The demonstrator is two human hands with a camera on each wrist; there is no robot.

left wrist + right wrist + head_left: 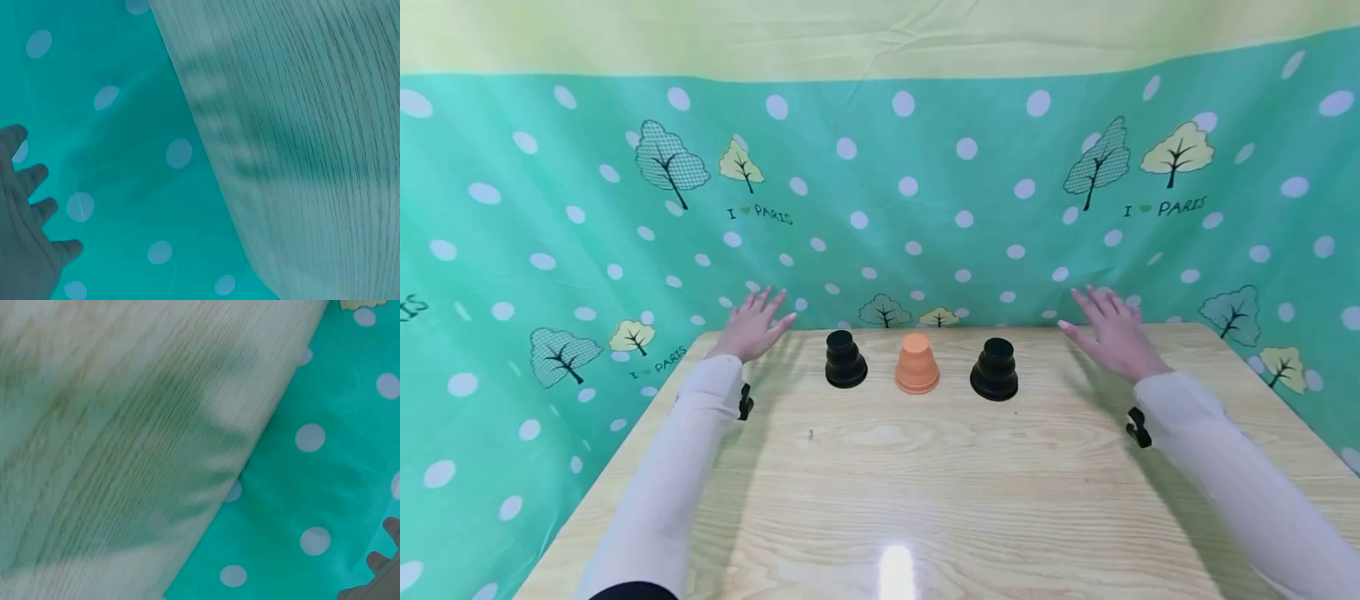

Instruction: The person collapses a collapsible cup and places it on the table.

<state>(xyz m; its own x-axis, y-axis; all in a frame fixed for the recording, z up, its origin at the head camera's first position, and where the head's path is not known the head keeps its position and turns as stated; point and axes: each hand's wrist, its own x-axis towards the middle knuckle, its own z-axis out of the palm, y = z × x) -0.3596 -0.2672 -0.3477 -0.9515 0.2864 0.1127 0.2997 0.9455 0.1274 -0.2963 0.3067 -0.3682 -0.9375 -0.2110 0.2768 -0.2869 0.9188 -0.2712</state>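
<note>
Three stepped stacks of upside-down cups stand in a row near the table's far edge in the head view: a black stack (846, 360) at left, an orange stack (917, 364) in the middle, a black stack (995, 370) at right. My left hand (749, 324) is stretched out left of the row, fingers spread, holding nothing. To the right of the row, my right hand (1114, 333) reaches out with spread fingers, also holding nothing. Both hands are apart from the stacks. Each wrist view catches only fingers at its edge, the left (28, 219) and the right (378, 569).
The wooden table (955, 483) reaches back to a green dotted cloth (940, 175) with printed trees, which hangs behind and at both sides. A bright light reflection lies on the table's near part. Small black devices sit on both wrists.
</note>
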